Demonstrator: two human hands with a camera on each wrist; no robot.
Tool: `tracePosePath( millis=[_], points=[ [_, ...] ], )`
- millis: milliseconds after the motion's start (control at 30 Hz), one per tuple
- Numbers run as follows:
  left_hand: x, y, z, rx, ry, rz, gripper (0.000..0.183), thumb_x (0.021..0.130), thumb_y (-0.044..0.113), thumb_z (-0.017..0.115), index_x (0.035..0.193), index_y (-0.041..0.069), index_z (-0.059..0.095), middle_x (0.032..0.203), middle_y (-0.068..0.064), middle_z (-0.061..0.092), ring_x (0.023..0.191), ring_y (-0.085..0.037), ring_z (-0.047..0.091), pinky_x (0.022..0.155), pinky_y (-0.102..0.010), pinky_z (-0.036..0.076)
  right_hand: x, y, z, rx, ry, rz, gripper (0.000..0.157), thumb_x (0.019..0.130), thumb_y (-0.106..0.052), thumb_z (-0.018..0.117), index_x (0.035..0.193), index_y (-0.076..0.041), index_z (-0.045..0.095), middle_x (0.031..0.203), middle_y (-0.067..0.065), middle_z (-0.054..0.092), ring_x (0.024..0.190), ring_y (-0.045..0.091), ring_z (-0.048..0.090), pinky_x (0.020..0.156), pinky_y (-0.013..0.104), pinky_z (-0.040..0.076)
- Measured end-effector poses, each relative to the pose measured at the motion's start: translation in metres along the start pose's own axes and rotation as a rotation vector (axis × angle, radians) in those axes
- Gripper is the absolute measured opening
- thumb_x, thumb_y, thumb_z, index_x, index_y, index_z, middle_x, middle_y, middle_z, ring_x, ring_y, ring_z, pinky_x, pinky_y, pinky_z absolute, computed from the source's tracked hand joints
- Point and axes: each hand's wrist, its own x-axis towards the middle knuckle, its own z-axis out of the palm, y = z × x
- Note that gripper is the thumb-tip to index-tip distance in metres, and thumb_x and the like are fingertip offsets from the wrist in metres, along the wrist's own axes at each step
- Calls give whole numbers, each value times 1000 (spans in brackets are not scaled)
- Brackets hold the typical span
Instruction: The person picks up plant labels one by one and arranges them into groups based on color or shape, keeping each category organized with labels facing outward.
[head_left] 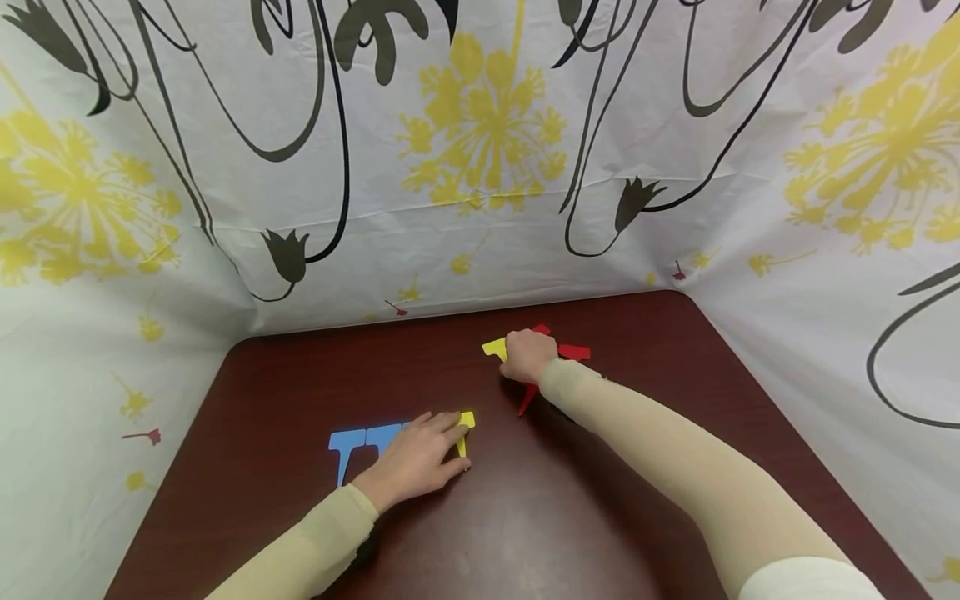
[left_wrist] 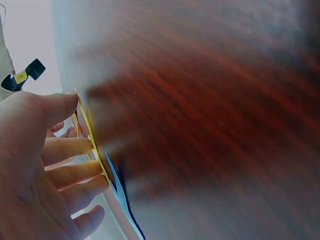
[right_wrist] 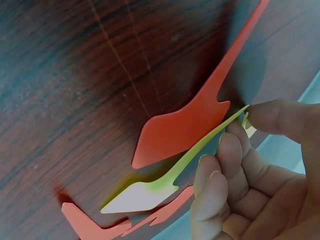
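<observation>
T-shaped plastic plant labels lie on the dark wooden table (head_left: 285, 383). My right hand (head_left: 528, 356) pinches the narrow stem of a yellow plant label (right_wrist: 137, 197) between thumb and fingers, its wide head pointing away from the hand. Red plant labels (right_wrist: 182, 132) lie around and under that hand. On the left, my left hand (head_left: 417, 458) rests over another yellow plant label (head_left: 467, 419), thumb and fingertips along it with the fingers extended. Blue plant labels (head_left: 347, 442) stand in a row left of that yellow one, partly covered by the hand.
A white cloth printed with flowers (head_left: 487, 125) hangs behind the table and along both sides. The table's back edge (head_left: 450, 318) runs just beyond the red labels. In the left wrist view a black strap piece (left_wrist: 34, 70) shows on the other arm.
</observation>
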Motion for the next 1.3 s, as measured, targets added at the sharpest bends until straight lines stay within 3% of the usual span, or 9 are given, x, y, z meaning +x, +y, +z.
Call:
tracePosePath(
  millis=[533, 1000, 1300],
  points=[
    [0, 1, 1, 5, 12, 5, 57, 96, 52, 63, 138, 14, 62, 146, -9, 53, 132, -26, 52, 112, -45, 38, -9, -1, -16, 20, 76, -4, 30, 86, -33, 73, 69, -13, 58, 59, 0, 51, 58, 19, 52, 51, 38, 46],
    [-4, -1, 2, 14, -30, 4, 62, 99, 53, 57, 146, 13, 55, 154, -10, 46, 140, -29, 43, 112, -46, 37, -49, -16, -22, 54, 99, -109, 27, 85, -31, 73, 68, -13, 62, 57, 0, 55, 51, 15, 50, 43, 34, 44],
    [-4, 0, 3, 13, -38, 1, 63, 98, 53, 58, 147, 13, 54, 155, -11, 44, 141, -29, 42, 112, -48, 37, -82, -21, -7, 52, 71, -184, 31, 84, -28, 76, 63, -15, 59, 51, -3, 50, 44, 12, 44, 40, 29, 39]
  ],
)
